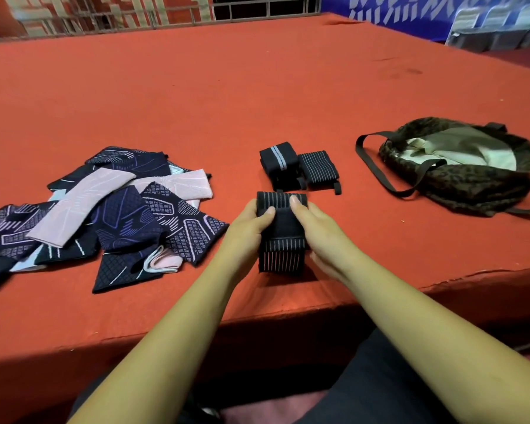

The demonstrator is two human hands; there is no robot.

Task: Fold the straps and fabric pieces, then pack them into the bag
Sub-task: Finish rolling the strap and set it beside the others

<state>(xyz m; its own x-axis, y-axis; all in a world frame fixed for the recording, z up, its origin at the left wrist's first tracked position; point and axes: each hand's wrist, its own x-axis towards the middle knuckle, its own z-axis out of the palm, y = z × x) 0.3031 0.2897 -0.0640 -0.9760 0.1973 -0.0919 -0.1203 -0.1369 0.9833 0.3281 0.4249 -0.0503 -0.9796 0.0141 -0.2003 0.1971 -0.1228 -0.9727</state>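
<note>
Tbl [257, 87]: strap [283, 231] btwn L hand [248, 225], R hand [320, 229]

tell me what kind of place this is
Probably a public hall or event venue, not a home: a broad red felt-covered platform, a metal railing behind it, and a blue banner with large white lettering at the far right.

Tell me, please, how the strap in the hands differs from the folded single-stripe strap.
The held strap bears many thin pale lines; the single-stripe strap, one broad band. The left hand and right hand grip the held strap half folded; the single-stripe strap lies folded on the red table. Both are black.
</note>
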